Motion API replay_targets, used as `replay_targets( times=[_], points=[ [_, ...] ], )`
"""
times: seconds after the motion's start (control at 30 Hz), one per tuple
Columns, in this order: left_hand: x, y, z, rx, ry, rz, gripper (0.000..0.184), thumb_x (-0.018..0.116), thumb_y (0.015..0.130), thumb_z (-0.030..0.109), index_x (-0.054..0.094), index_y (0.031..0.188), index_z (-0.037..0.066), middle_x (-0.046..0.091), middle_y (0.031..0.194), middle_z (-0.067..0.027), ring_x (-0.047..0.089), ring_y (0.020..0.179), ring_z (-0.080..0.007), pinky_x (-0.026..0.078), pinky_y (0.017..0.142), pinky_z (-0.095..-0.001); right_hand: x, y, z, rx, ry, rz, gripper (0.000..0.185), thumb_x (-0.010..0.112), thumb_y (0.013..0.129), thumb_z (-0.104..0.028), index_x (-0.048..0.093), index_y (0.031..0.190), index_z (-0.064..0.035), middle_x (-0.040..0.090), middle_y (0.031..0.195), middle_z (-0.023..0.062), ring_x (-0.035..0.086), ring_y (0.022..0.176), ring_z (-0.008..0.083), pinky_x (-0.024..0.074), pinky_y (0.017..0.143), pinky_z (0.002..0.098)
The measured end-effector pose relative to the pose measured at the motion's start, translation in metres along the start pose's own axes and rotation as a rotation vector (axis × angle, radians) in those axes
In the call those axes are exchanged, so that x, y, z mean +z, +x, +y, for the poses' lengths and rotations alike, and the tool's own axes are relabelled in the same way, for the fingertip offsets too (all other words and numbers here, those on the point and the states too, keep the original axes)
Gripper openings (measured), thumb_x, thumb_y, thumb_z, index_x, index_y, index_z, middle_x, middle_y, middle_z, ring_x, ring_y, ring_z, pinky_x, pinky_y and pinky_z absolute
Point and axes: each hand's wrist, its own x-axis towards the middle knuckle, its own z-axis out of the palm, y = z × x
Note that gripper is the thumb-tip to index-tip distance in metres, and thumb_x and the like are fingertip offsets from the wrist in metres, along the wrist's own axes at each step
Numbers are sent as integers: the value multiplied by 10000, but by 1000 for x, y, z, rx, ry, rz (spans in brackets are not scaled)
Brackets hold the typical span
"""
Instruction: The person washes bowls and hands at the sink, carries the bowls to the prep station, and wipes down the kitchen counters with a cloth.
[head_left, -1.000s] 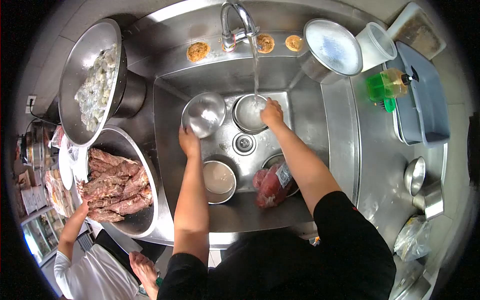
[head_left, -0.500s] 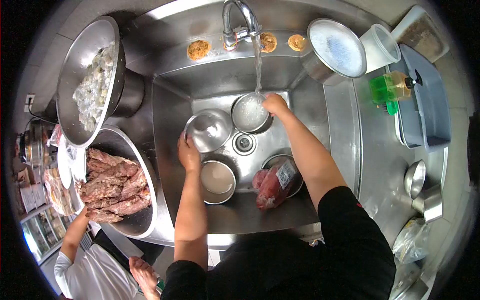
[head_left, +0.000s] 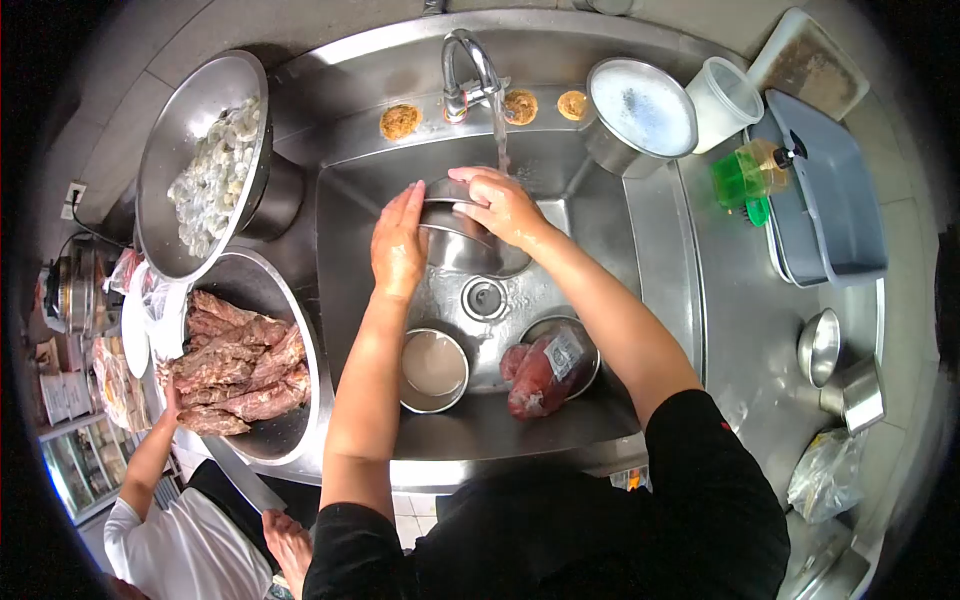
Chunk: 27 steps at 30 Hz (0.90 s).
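Note:
Both my hands are over the steel sink (head_left: 590, 290), at a shiny metal bowl (head_left: 450, 188) tilted under the faucet. My left hand (head_left: 402, 245) presses its fingers along the bowl's left side. On the right edge, my right hand (head_left: 505, 208) has its fingers curled round the rim. Another rounded metal surface (head_left: 465, 250) shows just below; I cannot tell whether it is the same bowl or the pot. Water runs from the faucet (head_left: 470, 75) behind my right hand. Nearer me stand a pot of cloudy liquid (head_left: 435, 365) and packaged red meat (head_left: 545, 372) resting on a metal bowl.
Left of the sink are a tilted bowl of shrimp (head_left: 212, 180) and a large bowl of meat strips (head_left: 245, 370). A co-worker's hand holds a knife (head_left: 245, 475) at lower left. On the right are a foamy pot (head_left: 640, 105), soap bottle (head_left: 745, 175) and grey tub (head_left: 840, 200).
My left hand has moved up and right with the bowl. My right hand has moved left from the water-filled pot's rim to the bowl. The view has shifted slightly.

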Motion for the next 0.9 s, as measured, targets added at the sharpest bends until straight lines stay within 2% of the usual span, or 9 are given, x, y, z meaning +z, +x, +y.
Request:
replay_targets(
  times=[0.1,0.27,0.37,0.47,0.53,0.67,0.73,0.8,0.9],
  points=[
    [-3,-11,-3,-103,-95,-89,313,600,812,20,614,1118,85,654,1112,-117,629,1020,-318,519,861,-404,3,-5,-6,358,323,-152,320,675,913,-190,473,717,-36,675,1183,107,635,942,140,485,784,293],
    [24,-55,-28,-193,-100,-190,322,600,838,43,621,1154,101,654,1118,-137,632,1009,-340,519,852,-416,43,-37,18,525,379,-307,276,662,922,-272,579,833,-24,681,1146,115,638,974,155,492,827,294],
    [23,-60,-21,-280,-186,-175,274,593,890,101,630,1161,87,673,1067,-156,638,982,-366,515,837,-427,45,-46,29,650,405,-328,314,633,948,-289,626,1115,-24,672,1139,104,618,1038,151,480,906,302],
    [18,-59,-15,-581,-342,-357,255,584,941,200,634,1149,60,684,999,-189,641,969,-388,512,820,-415,31,-58,43,772,432,-400,283,608,967,-307,616,1072,-45,654,988,42,577,957,122,458,844,266],
    [26,-68,-19,-696,-387,-382,299,580,963,282,633,1124,36,692,922,-200,674,896,-344,507,790,-379,19,-73,38,880,591,-352,232,577,989,-291,593,958,-61,596,903,-15,524,873,100,441,785,263],
    [57,-101,-40,-971,-799,-252,289,592,955,256,621,1141,37,701,946,-162,637,809,-201,482,784,-323,23,-133,61,957,263,-286,188,633,888,-213,581,930,-37,589,829,28,533,814,136,449,737,299],
    [58,-107,-52,-1029,-777,-246,304,557,939,174,597,1217,57,692,1037,-186,666,914,-260,486,843,-357,18,-159,63,1004,78,-285,189,646,837,-180,575,919,-26,588,803,46,537,790,151,452,723,313],
    [40,-109,-50,-870,-374,-89,404,503,917,116,537,1320,95,669,1118,-211,653,1035,-339,479,909,-415,17,-183,62,979,-217,143,227,605,758,-153,555,915,4,583,723,149,564,677,268,472,661,352],
    [17,-110,-43,-917,-234,-217,490,466,917,128,451,1407,143,625,1203,-229,596,1127,-387,458,959,-454,-12,-169,30,1093,-199,217,175,605,770,-137,530,863,-9,582,694,114,545,638,242,458,625,378]
  ],
)
